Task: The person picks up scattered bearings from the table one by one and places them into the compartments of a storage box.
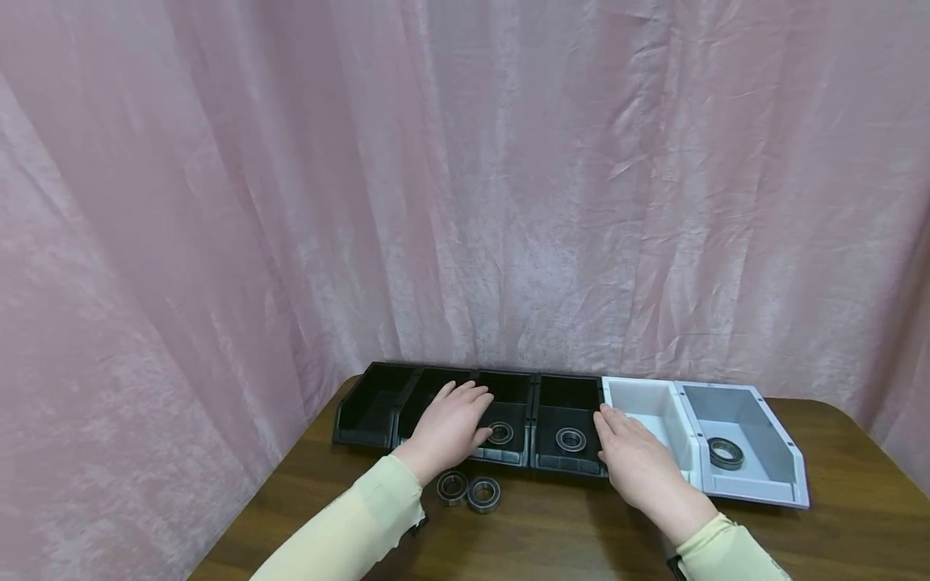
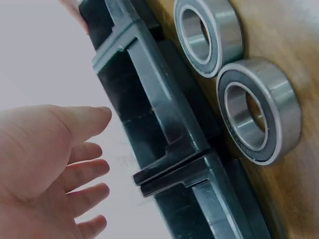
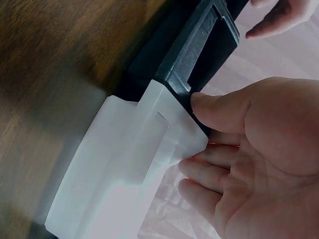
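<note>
My left hand [image 1: 452, 421] hovers over the black bins [image 1: 369, 407], fingers spread and holding nothing. In the left wrist view its thumb and fingers stand apart from the bin rims. My right hand [image 1: 643, 464] is at the seam between a black bin and the white bin [image 1: 647, 391]; its thumb appears to touch the black edge, its fingers loosely extended. One ball bearing [image 1: 500, 433] lies in a black bin beside my left thumb, another bearing [image 1: 571, 440] in the black bin left of my right hand. Two more, a left bearing [image 1: 453, 488] and a right bearing [image 1: 483, 495], lie on the table.
A grey bin [image 1: 756, 436] ends the row on the right, with a dark bearing [image 1: 726, 453] inside. The bins stand side by side on a brown wooden table [image 1: 552, 532]. Behind them hangs a pink curtain [image 1: 508, 202].
</note>
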`<state>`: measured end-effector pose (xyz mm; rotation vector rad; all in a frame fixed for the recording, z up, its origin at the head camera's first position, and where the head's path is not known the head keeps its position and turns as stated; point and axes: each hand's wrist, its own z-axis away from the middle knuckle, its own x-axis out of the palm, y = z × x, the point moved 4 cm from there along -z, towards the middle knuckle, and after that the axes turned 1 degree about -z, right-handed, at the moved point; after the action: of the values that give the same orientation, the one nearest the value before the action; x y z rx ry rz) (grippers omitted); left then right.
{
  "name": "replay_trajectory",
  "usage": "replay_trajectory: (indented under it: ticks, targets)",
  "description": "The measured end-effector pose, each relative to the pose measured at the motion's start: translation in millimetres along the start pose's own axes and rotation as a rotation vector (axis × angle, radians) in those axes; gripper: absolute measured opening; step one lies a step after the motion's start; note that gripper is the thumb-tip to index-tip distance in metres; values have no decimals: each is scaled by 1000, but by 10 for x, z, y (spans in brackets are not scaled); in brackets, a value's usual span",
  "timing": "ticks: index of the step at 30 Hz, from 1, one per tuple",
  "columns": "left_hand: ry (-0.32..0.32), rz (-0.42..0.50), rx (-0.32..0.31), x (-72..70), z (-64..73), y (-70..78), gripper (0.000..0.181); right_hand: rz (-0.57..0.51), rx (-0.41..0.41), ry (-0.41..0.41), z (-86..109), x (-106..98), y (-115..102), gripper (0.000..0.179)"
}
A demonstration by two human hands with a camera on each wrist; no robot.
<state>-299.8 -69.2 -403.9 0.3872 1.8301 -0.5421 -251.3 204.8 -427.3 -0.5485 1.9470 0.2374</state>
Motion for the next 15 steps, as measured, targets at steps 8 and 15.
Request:
replay_trajectory:
  ticks: [8, 15]
  targets:
    - [46, -21, 81, -127, 217, 164, 56, -9, 6, -11, 12, -12, -12, 53]
    - [63, -8, 147, -198, 353, 303, 54, -12, 10, -6, 3, -29, -11, 53]
